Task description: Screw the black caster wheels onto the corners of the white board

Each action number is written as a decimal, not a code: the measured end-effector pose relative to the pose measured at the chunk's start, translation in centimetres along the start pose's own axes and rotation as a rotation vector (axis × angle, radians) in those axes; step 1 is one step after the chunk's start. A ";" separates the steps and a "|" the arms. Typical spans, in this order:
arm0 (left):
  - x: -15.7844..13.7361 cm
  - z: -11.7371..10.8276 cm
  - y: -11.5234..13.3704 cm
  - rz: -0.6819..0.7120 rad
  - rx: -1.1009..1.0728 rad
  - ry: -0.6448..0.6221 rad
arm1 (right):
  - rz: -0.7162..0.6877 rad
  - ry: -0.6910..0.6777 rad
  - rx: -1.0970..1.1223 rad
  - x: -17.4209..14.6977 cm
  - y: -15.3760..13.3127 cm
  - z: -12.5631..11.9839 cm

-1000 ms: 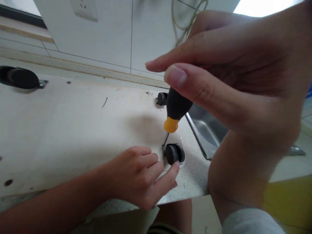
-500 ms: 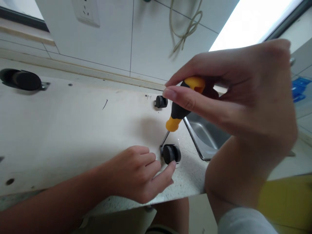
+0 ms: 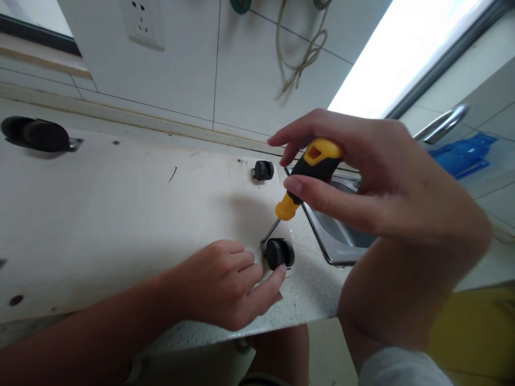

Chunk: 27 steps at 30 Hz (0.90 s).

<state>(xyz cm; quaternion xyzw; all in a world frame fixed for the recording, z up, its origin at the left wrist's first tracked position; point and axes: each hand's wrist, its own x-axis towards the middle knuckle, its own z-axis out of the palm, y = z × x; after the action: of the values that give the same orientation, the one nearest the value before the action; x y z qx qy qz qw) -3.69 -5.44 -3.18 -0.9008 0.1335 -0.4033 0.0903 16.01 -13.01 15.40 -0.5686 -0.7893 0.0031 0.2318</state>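
My right hand holds a yellow-and-black screwdriver. Its thumb lies along the handle, while some fingertips are lifted off the far side. The tilted shaft runs down to the mounting plate of a black caster wheel; the tip's exact seat is too small to make out. My left hand rests on the white board with fingers curled, its index fingertip pressing the near side of that caster. Whether the left thumb touches it is hidden. Another black caster stands on the board's far right corner.
At the far left sits a larger black caster. The board lies on a speckled countertop beside a steel sink on the right. Behind are a tiled wall, a socket and a looped cord. A blue plastic item is near the faucet.
My right hand has turned and dropped, its fingers spreading off the screwdriver handle, which has rotated and leans further right. My left hand stays on the caster. The view has shifted slightly.
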 end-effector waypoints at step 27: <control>0.0 0.2 0.1 -0.011 0.001 0.042 | 0.095 0.154 -0.189 -0.5 -1.1 0.8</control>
<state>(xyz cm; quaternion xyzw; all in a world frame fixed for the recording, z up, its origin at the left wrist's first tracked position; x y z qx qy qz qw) -3.53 -5.48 -3.31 -0.8926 0.1303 -0.4229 0.0859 14.89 -13.61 14.80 -0.6233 -0.7379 -0.1039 0.2368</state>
